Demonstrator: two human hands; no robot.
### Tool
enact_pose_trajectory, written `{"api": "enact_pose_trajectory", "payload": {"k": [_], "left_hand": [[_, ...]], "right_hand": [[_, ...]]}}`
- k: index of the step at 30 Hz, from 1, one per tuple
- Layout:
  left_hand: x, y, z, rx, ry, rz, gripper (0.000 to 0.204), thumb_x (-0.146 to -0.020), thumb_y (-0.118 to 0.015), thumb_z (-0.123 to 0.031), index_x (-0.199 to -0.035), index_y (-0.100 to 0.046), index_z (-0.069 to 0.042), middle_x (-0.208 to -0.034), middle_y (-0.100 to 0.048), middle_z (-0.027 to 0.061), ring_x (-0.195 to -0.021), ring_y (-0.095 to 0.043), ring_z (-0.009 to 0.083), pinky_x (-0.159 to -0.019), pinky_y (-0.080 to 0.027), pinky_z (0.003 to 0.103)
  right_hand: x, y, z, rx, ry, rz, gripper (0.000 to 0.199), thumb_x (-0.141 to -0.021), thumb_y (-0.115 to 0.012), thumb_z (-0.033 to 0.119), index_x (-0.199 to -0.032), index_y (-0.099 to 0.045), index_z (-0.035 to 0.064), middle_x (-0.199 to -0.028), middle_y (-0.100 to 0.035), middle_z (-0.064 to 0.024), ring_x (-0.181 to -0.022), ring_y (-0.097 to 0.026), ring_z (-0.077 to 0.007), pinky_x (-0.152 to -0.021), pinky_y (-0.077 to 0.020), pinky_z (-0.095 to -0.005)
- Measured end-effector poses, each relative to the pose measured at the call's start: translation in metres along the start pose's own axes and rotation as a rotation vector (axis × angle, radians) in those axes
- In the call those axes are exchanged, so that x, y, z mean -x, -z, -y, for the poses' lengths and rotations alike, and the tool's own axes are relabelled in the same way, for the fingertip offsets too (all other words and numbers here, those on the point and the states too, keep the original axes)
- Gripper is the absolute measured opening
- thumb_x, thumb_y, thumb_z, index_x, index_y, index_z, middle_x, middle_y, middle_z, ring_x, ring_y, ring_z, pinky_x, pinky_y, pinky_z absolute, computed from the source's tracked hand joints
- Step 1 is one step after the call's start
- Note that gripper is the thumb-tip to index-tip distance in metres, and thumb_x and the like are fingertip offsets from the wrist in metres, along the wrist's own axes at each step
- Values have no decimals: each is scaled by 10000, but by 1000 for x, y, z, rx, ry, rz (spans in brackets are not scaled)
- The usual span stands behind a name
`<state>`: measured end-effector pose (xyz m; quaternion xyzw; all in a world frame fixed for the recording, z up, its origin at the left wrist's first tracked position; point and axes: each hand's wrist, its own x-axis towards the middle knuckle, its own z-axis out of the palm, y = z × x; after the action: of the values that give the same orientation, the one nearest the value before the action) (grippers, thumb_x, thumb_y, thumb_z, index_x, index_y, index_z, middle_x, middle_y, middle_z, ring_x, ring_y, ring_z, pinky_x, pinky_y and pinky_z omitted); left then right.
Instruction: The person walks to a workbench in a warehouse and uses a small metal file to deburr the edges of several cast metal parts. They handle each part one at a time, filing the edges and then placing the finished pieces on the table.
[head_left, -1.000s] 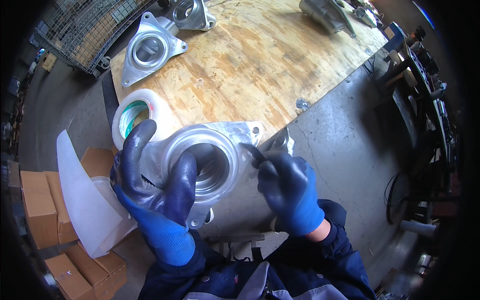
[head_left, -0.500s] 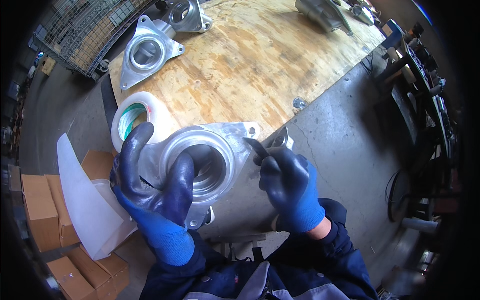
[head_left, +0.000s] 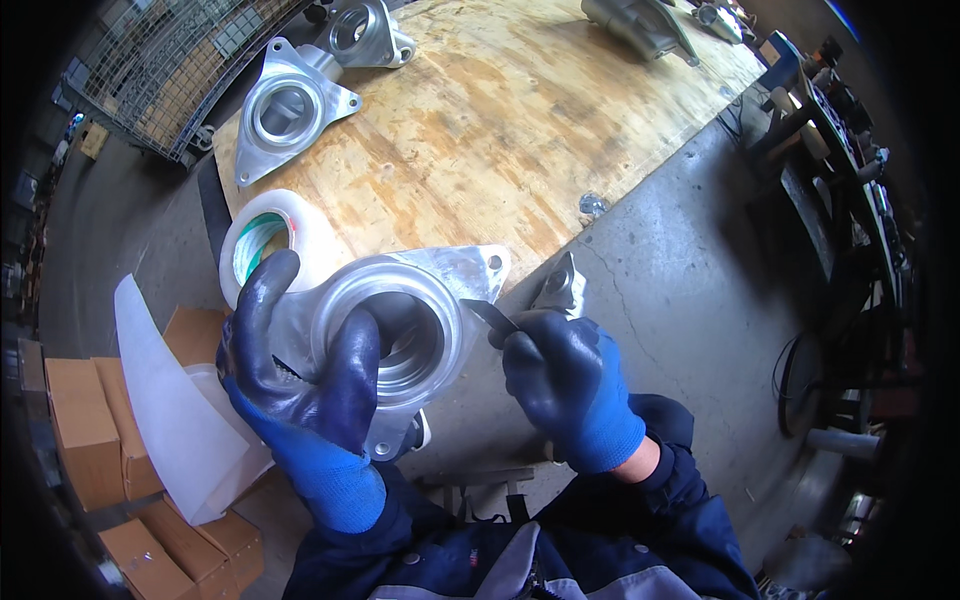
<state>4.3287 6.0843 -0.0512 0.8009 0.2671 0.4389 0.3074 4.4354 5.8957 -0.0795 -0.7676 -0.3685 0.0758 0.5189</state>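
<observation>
My left hand (head_left: pixel 305 355), in a blue glove with a dark coated palm, grips a silver metal flange casting (head_left: pixel 455 270) with a round bore. Its thumb reaches into the bore while the fingers wrap the left side. My gloved right hand (head_left: pixel 560 380) is closed on a thin dark blade (head_left: pixel 487 316), whose handle is hidden in the fist. The blade's tip lies at the right side of the casting's raised ring, below the corner hole; whether it touches cannot be made out. Just beyond my left fingers lies a roll of clear tape (head_left: pixel 300 240) with a green core.
On the plywood tabletop (head_left: pixel 450 120) stand similar castings (head_left: pixel 285 115) at far left and another casting (head_left: pixel 640 25) at far right. Below the table's right edge, a metal piece (head_left: pixel 562 287) shows. Cardboard boxes (head_left: pixel 85 410) and white sheeting (head_left: pixel 175 400) are at left; a wire cage (head_left: pixel 165 75) stands behind.
My right hand has moved slightly left and down, taking the blade from near the casting's corner hole toward the ring. My left hand keeps its grip on the casting.
</observation>
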Motion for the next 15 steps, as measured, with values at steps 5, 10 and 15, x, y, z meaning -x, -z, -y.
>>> {"api": "enact_pose_trajectory", "payload": {"k": [5, 10, 15], "left_hand": [[1, 2, -1, -8, 17, 7, 595, -720, -802, -133, -1299, -685, -58, -1151, -682, 159, -1061, -661, 331, -950, -540, 463], [1, -1, -3, -42, 20, -6, 592, -723, -797, -137, -1299, -685, -57, -1174, -674, 163, -1071, -660, 336, -957, -543, 469], [0, -1, -4, 1, 44, -4, 596, -720, -792, -122, -1301, -682, -49, -1183, -671, 168, -1092, -663, 328, -963, -550, 461]], "right_hand": [[0, 2, 1, -21, -15, 24, 69, -952, -683, 96, -951, -658, 32, -697, -610, -199, -616, -640, -380, -565, -477, -437], [1, 4, -11, -145, -117, -97, 62, -980, -660, 86, -959, -653, 28, -732, -634, -187, -662, -673, -369, -605, -508, -416], [1, 4, -11, -91, -117, -98, 58, -983, -658, 77, -962, -649, 24, -738, -636, -190, -681, -686, -366, -613, -513, -413]]}}
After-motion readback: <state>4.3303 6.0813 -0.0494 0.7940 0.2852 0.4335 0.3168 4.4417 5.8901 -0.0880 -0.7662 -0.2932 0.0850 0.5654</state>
